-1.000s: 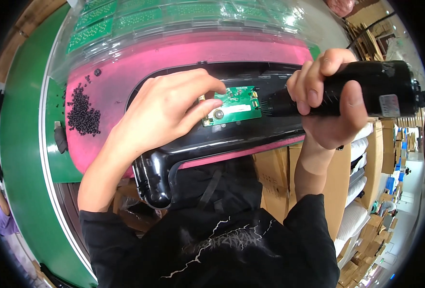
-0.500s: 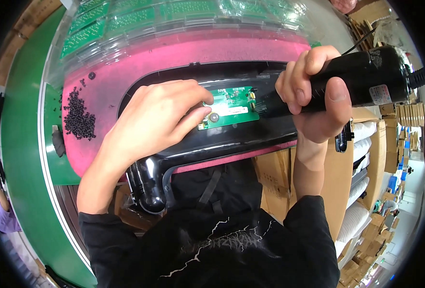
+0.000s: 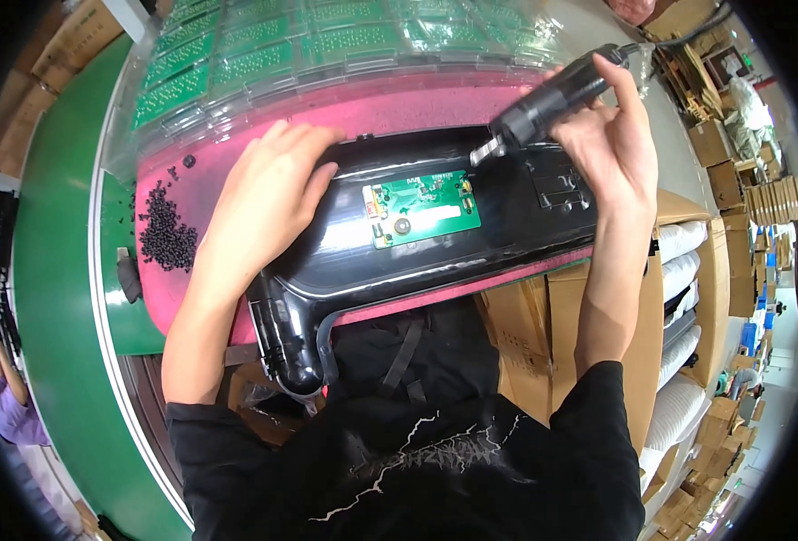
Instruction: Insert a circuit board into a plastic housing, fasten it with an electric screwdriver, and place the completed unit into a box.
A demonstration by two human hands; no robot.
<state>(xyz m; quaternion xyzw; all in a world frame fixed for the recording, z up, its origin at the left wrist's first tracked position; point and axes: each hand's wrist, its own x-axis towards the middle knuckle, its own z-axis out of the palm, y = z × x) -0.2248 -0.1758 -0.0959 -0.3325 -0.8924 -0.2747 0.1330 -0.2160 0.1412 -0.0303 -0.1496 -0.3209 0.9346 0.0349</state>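
Observation:
A green circuit board lies in the hollow of a long black plastic housing, which has a stubby arm at its lower left. My right hand is closed around a black electric screwdriver. The tool slants down to the left, its metal tip close to the board's upper right corner; whether they touch I cannot tell. At the housing's left end is my left hand, thumb and fingers apart, nothing seen in it. A heap of small black screws sits left of that hand.
Under the housing is a pink mat on a green tabletop. Clear plastic trays of green boards stand along the far side. A cardboard box with white wrapped pieces is at the right. A cable leads off behind the screwdriver.
My left hand has drawn back left, off the circuit board. The screwdriver has swung up and away, from lying nearly level over the housing's right end to a slant above it.

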